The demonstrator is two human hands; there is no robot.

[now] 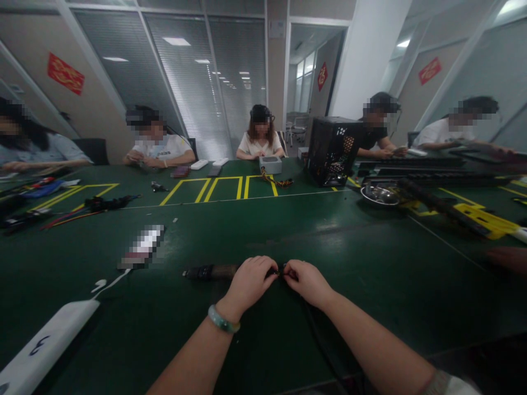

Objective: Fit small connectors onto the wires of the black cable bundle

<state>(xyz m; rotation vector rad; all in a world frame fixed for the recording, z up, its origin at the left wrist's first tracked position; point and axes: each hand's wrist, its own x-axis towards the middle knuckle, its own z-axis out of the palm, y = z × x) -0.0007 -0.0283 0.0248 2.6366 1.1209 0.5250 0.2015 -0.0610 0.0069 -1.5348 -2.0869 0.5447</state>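
Your left hand [251,284] and right hand [307,283] come together, both pinching a small black connector [280,269] just above the green desk [263,230]. A thick dark cable end [209,271] sticks out left of your left hand, and a black wire [321,343] runs from under your right hand toward you. A pale green bangle [222,319] circles your left wrist.

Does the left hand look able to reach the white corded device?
Probably yes: the left hand holds a dark cable, but nothing visible lies between it and the white corded device.
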